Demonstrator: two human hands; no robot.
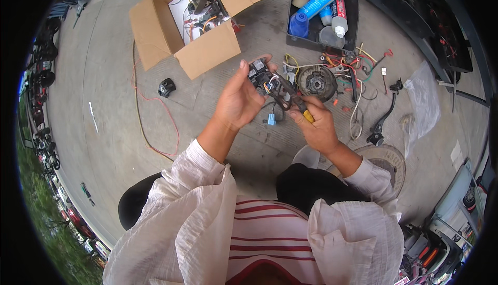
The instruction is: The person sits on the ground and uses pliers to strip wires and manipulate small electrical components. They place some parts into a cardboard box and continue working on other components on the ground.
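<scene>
My left hand (pixel 239 95) is closed around the edge of a black electrical part (pixel 258 73) with square sockets and short coloured wires. The thumb lies along its left side, and fingertips show at its far edge. My right hand (pixel 319 127) grips a tool with a yellow handle (pixel 308 116). Its dark front end reaches up and left to the part's wires, where I cannot tell what it touches; its exact kind is partly hidden. A blue plug (pixel 272 119) hangs on a dark lead just below the part. Behind the right hand lies a round greasy metal hub (pixel 316 82).
An open cardboard box (pixel 207 46) of wired parts stands at the far left, a black bin (pixel 322 44) of bottles at the far right. Loose wires (pixel 358 72), a black lever (pixel 385 116) and a plastic bag (pixel 424 101) lie rightward. A black switch housing (pixel 166 87) sits left.
</scene>
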